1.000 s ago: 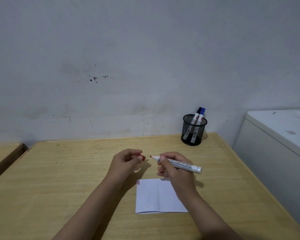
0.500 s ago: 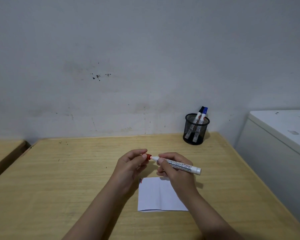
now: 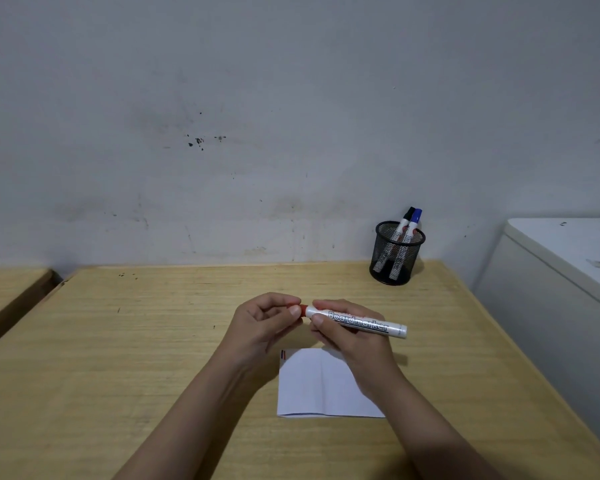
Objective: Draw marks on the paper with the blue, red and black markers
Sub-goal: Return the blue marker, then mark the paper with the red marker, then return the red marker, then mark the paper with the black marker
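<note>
Head view: I see right hand (image 3: 352,336) wrapped round red marker (image 3: 357,322) barrel, just above paper (image 3: 321,384). Left hand (image 3: 265,322) fingers pinch cap. Marker prob. light, rigid, smooth; grip mid-barrel.

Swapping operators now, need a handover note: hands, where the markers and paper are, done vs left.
Left hand: pinching the red cap at the tip of the white-barrelled red board marker.
Right hand: gripping that marker's barrel above the desk.
White folded paper: flat on the wooden desk, small marks at its far-left corner.
Black-capped marker and blue-capped marker: upright in the black mesh cup.
Done: some marks drawn.
Left: seat the cap; whether any colour is missing cannot be told.
</note>
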The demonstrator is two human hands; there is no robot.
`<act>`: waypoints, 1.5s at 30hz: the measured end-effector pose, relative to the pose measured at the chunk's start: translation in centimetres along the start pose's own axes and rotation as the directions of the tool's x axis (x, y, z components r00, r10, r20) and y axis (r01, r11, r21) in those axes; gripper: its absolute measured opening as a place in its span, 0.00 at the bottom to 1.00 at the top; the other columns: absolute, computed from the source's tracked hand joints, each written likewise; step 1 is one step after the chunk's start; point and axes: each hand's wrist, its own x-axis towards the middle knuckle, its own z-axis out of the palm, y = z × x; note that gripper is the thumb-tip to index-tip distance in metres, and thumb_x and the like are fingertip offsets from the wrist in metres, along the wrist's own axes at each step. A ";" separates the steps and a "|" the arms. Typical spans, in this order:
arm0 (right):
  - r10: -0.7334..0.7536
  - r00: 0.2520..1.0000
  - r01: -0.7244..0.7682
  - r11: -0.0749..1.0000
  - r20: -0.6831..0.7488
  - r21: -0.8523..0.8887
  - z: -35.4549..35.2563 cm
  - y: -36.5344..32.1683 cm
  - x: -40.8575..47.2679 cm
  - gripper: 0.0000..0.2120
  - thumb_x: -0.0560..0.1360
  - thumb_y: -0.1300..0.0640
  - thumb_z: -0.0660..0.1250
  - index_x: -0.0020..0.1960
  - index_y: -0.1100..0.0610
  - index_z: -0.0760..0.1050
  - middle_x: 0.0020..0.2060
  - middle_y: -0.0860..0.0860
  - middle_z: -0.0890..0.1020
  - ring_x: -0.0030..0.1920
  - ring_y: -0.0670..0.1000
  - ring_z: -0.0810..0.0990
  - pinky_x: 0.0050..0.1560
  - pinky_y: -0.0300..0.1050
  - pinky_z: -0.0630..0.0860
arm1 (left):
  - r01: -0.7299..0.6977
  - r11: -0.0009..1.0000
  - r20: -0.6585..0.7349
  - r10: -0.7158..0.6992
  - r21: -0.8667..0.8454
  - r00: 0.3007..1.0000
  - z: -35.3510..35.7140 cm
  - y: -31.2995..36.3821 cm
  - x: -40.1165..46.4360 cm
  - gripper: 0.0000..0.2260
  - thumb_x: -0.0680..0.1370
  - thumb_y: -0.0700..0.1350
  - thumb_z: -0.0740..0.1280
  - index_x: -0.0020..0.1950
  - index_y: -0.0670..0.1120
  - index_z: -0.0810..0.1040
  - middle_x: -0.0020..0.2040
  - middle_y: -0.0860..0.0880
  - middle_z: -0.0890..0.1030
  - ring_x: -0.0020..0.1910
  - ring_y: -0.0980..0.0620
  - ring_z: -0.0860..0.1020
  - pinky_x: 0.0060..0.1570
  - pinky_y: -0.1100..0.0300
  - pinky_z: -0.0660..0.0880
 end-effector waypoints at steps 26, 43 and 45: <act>-0.683 0.700 0.418 0.628 -0.207 -0.657 -11.1 -11.7 9.5 0.28 0.69 0.64 0.74 0.63 0.44 0.71 0.40 0.50 0.83 0.33 0.53 0.82 0.43 0.46 0.81 | -0.285 0.571 0.138 0.288 0.770 0.948 11.2 3.0 10.2 0.21 0.70 0.51 0.72 0.61 0.46 0.76 0.58 0.49 0.80 0.55 0.54 0.78 0.54 0.63 0.73; -0.388 0.861 -0.055 0.573 -0.329 -0.818 -15.8 -6.5 17.6 0.12 0.68 0.59 0.70 0.50 0.59 0.73 0.39 0.58 0.81 0.41 0.58 0.80 0.40 0.51 0.76 | -0.290 0.485 0.109 0.368 0.825 0.924 14.7 -2.1 16.3 0.12 0.70 0.52 0.72 0.47 0.45 0.84 0.44 0.45 0.85 0.45 0.48 0.81 0.44 0.53 0.78; -0.402 0.863 -0.066 0.511 -0.306 -0.857 -15.7 -6.6 18.3 0.19 0.68 0.58 0.71 0.58 0.58 0.72 0.48 0.56 0.76 0.47 0.54 0.76 0.46 0.48 0.75 | -0.303 0.503 0.103 0.387 0.809 0.916 14.8 -2.2 16.0 0.12 0.70 0.51 0.73 0.48 0.45 0.84 0.45 0.45 0.86 0.46 0.49 0.81 0.45 0.56 0.76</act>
